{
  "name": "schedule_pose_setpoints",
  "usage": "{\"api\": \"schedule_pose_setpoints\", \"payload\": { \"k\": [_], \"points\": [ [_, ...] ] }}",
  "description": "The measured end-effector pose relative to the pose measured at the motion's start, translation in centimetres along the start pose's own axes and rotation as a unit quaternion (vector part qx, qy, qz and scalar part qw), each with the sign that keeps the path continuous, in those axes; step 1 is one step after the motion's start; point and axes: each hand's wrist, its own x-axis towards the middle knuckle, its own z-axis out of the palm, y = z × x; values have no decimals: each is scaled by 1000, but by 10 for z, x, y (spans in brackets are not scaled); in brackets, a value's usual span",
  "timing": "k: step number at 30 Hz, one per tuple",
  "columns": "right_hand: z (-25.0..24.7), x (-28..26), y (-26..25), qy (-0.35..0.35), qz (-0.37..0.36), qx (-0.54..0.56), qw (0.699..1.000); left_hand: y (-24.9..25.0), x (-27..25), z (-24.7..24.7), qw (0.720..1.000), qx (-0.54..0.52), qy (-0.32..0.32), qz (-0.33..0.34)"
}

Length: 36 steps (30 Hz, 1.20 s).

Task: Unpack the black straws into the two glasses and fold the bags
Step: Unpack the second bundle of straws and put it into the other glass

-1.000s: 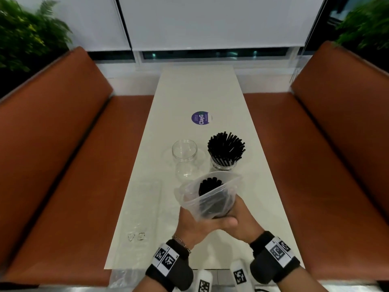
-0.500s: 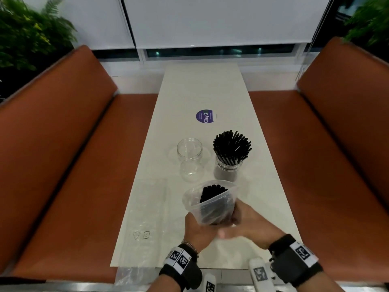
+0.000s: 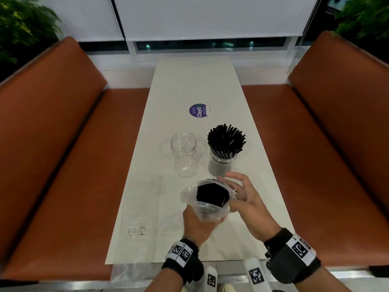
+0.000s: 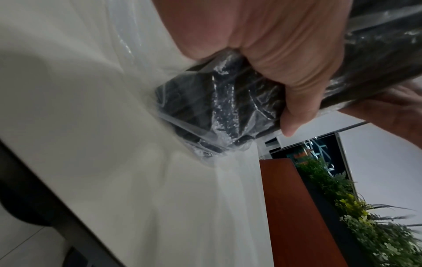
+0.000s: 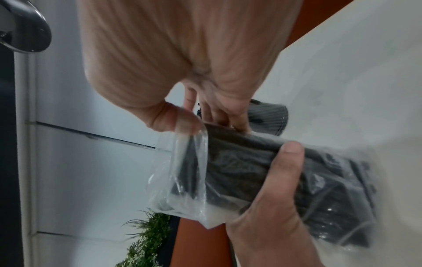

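A clear plastic bag point(image 3: 210, 214) full of black straws point(image 3: 211, 194) stands mouth-up above the table's near end. My left hand point(image 3: 194, 223) grips its lower part; the left wrist view shows the fingers point(image 4: 280, 77) curled round the bag point(image 4: 223, 108). At the bag's mouth my right hand point(image 3: 232, 193) has its thumb point(image 5: 180, 122) and fingers pinching the rim of the bag point(image 5: 189, 162). Just beyond stand an empty glass jar point(image 3: 183, 152) on the left and a glass point(image 3: 223, 160) packed with black straws point(image 3: 226, 140) on the right.
An empty clear bag point(image 3: 143, 199) lies flat on the white table point(image 3: 189, 81), left of my hands, hanging over the near edge. A purple round sticker point(image 3: 199, 110) sits farther up. Brown benches point(image 3: 63, 144) run along both sides.
My right hand has left the bag's lower part and risen to its mouth. The left hand now holds the bag alone, and the straw ends face up more squarely.
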Motion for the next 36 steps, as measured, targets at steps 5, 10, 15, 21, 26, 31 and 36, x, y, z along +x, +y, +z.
{"api": "schedule_pose_setpoints", "payload": {
  "k": [5, 10, 15, 21, 26, 31, 36],
  "points": [
    [-3, -18, 6, 76, -86, -71, 991, 3, -1, 2, 999, 13, -6, 39],
    [2, -24, 7, 184, -108, -147, 966, 5, -4, 1, 998, 4, 0, 68],
    [6, -30, 2, 199, -84, -148, 965, 5, -5, -2, 998, 21, 0, 62],
    [-6, -17, -14, 32, -43, -247, 967, 11, -9, -4, 997, 0, -24, 71],
    [-16, 0, -29, -63, -42, -335, 939, 8, -5, -6, 996, -3, -52, 68],
    [-16, 13, -39, -123, -11, -408, 905, -7, -3, -7, 995, 15, -77, 62],
    [-12, 24, -42, -124, -14, -407, 905, 4, -5, -5, 995, 22, -71, 68]
  ]
}}
